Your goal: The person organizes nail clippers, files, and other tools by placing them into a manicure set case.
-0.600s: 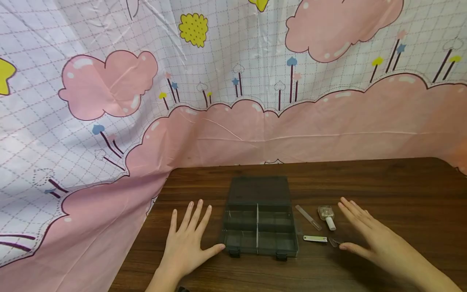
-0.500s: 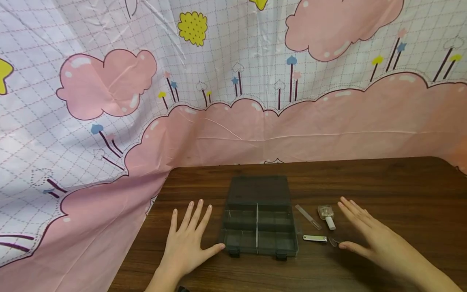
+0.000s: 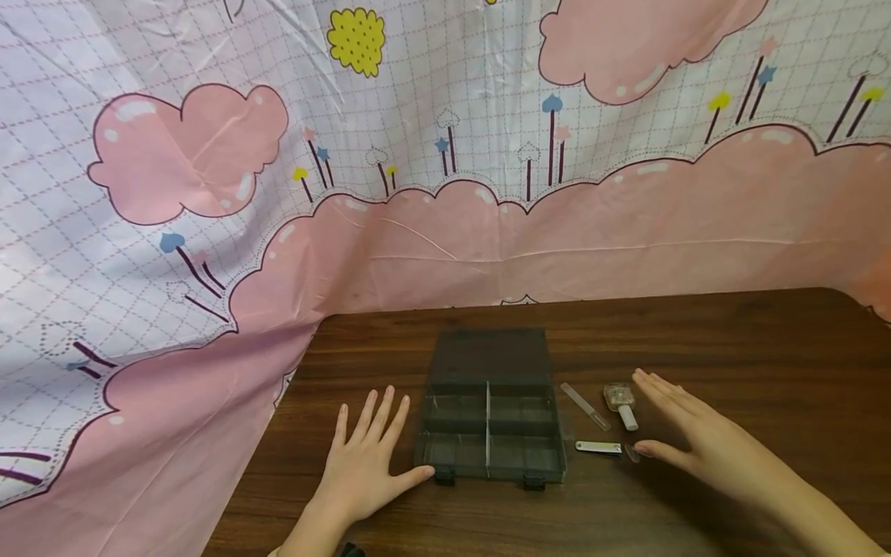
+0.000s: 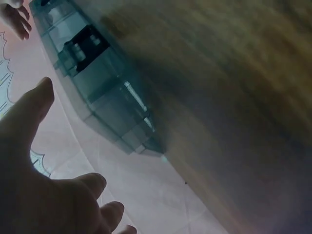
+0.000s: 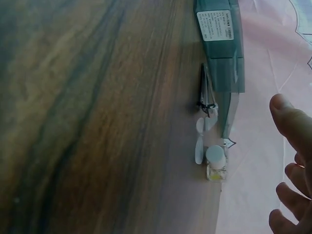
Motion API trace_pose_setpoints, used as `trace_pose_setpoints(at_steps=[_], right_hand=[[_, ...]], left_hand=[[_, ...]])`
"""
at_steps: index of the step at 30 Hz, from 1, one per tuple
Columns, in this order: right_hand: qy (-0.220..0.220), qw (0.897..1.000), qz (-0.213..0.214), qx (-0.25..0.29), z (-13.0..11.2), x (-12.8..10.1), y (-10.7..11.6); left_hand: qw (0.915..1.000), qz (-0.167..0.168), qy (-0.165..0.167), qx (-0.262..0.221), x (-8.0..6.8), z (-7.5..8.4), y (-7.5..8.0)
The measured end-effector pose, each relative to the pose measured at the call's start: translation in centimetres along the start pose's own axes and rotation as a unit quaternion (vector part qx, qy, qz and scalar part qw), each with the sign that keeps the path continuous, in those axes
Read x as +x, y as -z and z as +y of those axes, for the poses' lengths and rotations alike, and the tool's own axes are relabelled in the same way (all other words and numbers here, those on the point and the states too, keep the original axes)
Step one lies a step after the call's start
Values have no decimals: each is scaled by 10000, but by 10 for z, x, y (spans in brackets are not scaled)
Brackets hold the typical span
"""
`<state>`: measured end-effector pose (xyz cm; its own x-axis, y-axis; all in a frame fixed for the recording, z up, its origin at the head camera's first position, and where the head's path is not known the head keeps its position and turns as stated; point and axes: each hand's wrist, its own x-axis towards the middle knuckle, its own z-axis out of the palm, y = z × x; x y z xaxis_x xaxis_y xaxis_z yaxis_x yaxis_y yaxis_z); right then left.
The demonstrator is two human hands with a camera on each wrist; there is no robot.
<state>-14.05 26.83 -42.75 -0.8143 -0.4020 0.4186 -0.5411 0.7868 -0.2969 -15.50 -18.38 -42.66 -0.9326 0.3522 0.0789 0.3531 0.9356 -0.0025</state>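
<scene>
A dark translucent box (image 3: 490,357) lies on the table with its lid folded back and several compartments showing. My left hand (image 3: 365,472) is spread beside it, thumb overlapping the box's near left corner in the head view. Right of the box are a silver nail clipper (image 3: 599,448), a clear flat stick like a nail file (image 3: 585,406) and a nail polish bottle (image 3: 618,398) with a white cap. Small clear curved pieces (image 3: 631,453) lie by the clipper, close to the thumb of my right hand (image 3: 703,445). Both hands have extended fingers and hold nothing.
The dark wooden table (image 3: 390,348) runs back to a pink and white patterned cloth (image 3: 431,278), which also hangs along the left side. Two black latches stick out from the box's front edge. In the right wrist view, a white label (image 5: 215,26) is on the box's side.
The head view has tilted a little, shifting the scene upward. My left hand has moved slightly right toward the box, and my right hand slightly left toward the bottle and clear pieces.
</scene>
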Motion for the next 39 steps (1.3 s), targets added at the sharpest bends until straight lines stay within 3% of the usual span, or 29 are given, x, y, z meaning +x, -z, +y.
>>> trace_pose_setpoints(at_steps=[4,10,15,22,27,33,39], right_hand=[[7,9999,112,-7,4,6,-5],[241,9961,852,-50,16,15,-20],[-46,9943,1065,72,23,17,-31],[-371,9959,731,375,26,20,-40],[-402,9971,580,268,27,21,-42],[-736,9963,220,377,28,22,-44],[-702,9963,293,396,29,22,-47]], left_hand=[[9998,-213,35,-8,2,1,-5],[9996,-287,22,-81,3,2,-8],[9995,-302,21,9,4,1,-10],[9994,-333,0,10,3,1,-11],[9995,-294,-99,-21,2,1,-11],[9993,-347,-129,39,2,2,-11],[9993,-337,-161,-30,1,2,-11]])
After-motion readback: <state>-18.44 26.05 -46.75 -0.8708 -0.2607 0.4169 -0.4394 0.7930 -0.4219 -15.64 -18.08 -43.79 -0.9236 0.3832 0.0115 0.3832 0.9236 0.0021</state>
